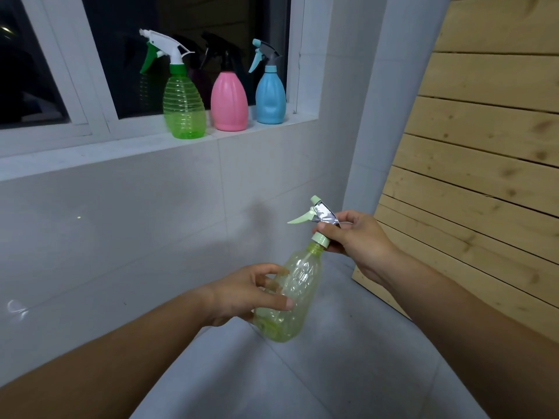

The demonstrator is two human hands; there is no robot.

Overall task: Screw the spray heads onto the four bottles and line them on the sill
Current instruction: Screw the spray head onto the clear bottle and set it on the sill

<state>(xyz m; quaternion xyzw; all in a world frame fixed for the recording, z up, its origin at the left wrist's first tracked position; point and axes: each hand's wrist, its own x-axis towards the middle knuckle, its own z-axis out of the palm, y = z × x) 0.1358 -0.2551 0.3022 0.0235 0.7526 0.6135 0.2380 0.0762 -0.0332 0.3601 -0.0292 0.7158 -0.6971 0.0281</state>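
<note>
Pale-green clear bottle (290,297), tilted, spray head (317,219) on

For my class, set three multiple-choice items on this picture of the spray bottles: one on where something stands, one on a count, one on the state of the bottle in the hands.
1. Which bottle stands between the other two on the sill?
A. pink
B. blue
C. green

2. How many bottles stand on the sill?
A. two
B. three
C. four

3. What state is the held bottle in?
A. upright on the sill
B. lying on the floor
C. tilted, held in both hands

Answers:
1 A: the pink bottle stands between the green bottle and the blue bottle.
2 B: three stand on the sill.
3 C: the left hand grips the pale green bottle, the right hand its spray head.
</note>
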